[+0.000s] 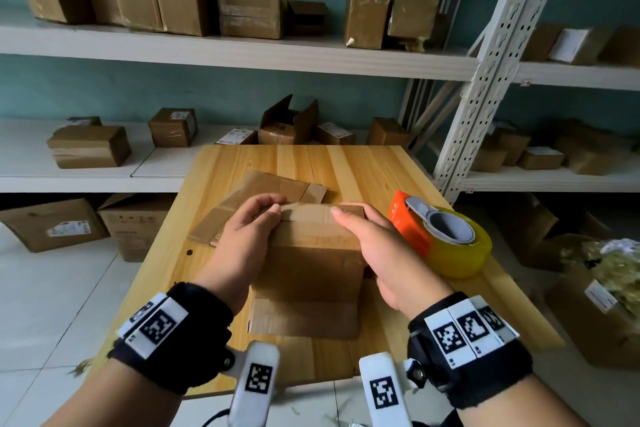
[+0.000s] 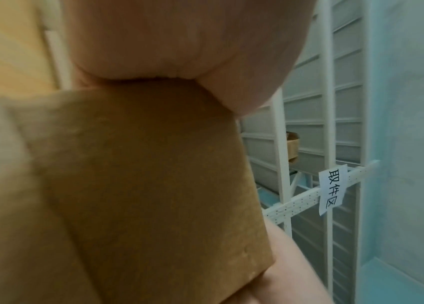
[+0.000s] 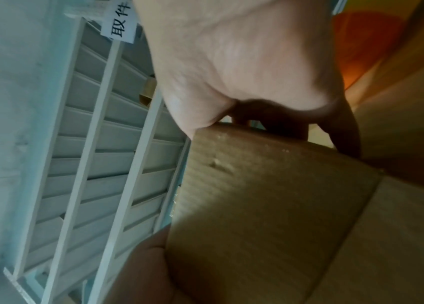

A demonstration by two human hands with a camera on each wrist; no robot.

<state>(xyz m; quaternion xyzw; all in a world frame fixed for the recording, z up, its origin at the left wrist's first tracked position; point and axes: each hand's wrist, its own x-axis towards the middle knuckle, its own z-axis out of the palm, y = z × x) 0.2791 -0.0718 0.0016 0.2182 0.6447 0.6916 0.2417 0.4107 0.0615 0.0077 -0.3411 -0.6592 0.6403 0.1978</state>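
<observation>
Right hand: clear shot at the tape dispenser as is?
Likely yes: tape dispenser sits right beside the right hand, nothing between; it must first let go of the cardboard box.

A white paper slip (image 2: 333,189) stuck on the perforated rail (image 2: 296,202) of the white shelving bore the handwritten black characters 取件区. In the right wrist view the same paper slip (image 3: 121,26) showed only 取件, the rest cut off at the frame edge. The printed labels (image 1: 67,229) on the stored boxes (image 1: 90,146) in the head view were too small to read.
</observation>
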